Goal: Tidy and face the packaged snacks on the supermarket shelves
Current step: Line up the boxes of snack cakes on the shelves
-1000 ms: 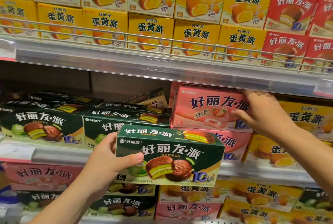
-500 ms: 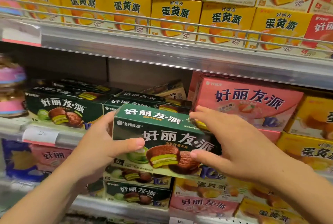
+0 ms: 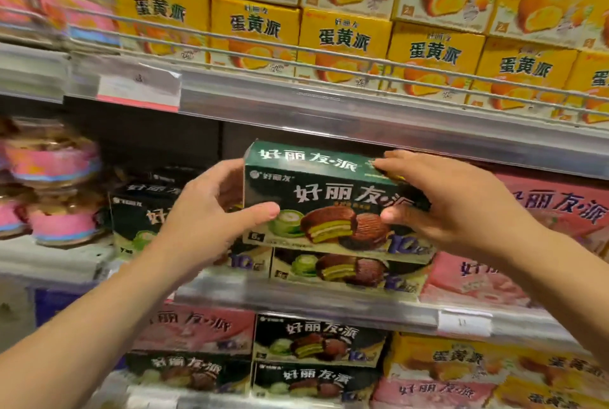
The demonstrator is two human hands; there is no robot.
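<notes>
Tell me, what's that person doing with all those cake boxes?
A person is tidying a shop shelf. Both hands grip one green pie box: the left hand holds its left end and the right hand its right end. The box sits over another green box on the middle shelf, front facing out. Pink boxes stand beside it, yellow boxes above.

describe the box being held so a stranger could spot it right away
Find the middle shelf, under the rows of yellow boxes. Above a matching green box at its front is the green box, showing a chocolate pie with a green filling. Only this one is gripped at both ends, by the left hand and right hand.
</notes>
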